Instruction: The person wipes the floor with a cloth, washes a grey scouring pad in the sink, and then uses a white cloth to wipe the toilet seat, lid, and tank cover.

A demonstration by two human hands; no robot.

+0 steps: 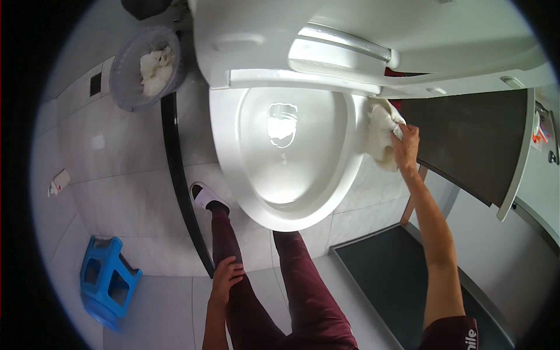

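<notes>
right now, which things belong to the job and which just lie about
Apparently in use:
crumpled white cloth, gripped by the right hand
white oval toilet bowl beside it

Apparently just lying about:
blue plastic stool
small white bottle
translucent round plastic bin

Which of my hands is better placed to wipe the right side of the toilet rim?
Probably your right hand: it holds the white cloth at the right edge of the toilet rim. Your left hand is farther away, resting on your left leg without a cloth.

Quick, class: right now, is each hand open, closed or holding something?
Left hand: open, resting on the maroon trouser leg.
Right hand: closed, holding a white cloth.
</notes>
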